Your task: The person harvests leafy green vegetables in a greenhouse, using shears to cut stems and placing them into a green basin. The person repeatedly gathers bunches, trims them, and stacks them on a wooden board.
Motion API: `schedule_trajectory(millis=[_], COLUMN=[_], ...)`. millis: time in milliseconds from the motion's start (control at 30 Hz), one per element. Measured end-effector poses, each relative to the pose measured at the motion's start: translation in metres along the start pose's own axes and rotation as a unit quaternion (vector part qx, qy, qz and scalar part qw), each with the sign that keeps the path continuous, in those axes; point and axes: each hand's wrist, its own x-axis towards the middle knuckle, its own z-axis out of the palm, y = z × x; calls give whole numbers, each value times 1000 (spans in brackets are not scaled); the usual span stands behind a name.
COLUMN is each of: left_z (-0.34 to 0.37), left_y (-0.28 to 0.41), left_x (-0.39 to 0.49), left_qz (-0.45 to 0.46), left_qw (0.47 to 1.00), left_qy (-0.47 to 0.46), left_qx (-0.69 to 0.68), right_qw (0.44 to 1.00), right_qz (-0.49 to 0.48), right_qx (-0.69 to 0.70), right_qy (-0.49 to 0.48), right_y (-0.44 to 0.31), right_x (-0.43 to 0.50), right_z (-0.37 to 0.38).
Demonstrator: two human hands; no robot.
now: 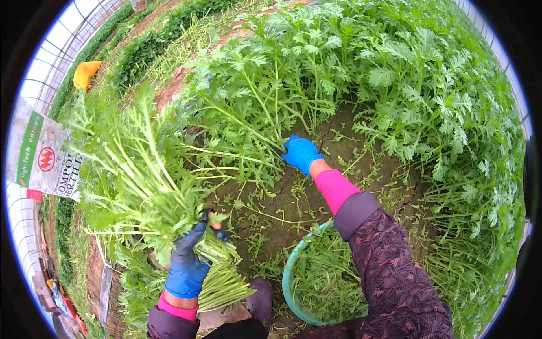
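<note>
My left hand (186,258), in a blue glove with darkened fingers and one bare fingertip, is closed around a thick bunch of leafy greens (144,173) that look like crown daisy. The bunch's leaves fan up and left, and its pale stems (226,279) point down toward my boot. My right hand (301,154), also blue-gloved, reaches to soil level at the edge of the standing plants. Its fingers are closed on the lower stems (269,140) of a leaning plant; the fingertips are partly hidden.
Dense standing greens (423,84) curve along the far and right sides. A teal-rimmed basket (292,292) holding loose greens sits under my right arm. Cut leaves litter the soil (288,207). A printed fertilizer sack (46,156), an orange bag (87,74) and my boot (259,301) are also visible.
</note>
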Motion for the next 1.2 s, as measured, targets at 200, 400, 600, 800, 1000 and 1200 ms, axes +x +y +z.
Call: schedule_trajectory(millis=[200, 400, 600, 800, 1000, 1200], left_z=[-6, -7, -3, 0, -4, -3], left_y=[-3, -3, -4, 4, 1, 5], left_x=[63, 81, 119, 156, 160, 155], left_qz=[21, -32, -52, -21, 0, -30], left_qw=[989, 978, 959, 913, 940, 939], left_qy=[105, 157, 205, 282, 207, 212], left_qx=[102, 132, 189, 295, 270, 269], right_qw=[979, 955, 969, 999, 989, 971], right_qz=[59, 96, -8, -31, 19, 16], right_qx=[190, 279, 226, -8, 143, 210], right_qy=[45, -26, -100, -38, -14, -116], right_y=[-1, 25, -5, -30, -11, 2], right_x=[12, -6, -17, 8, -4, -20], right_z=[22, -12, -15, 6, 15, 6])
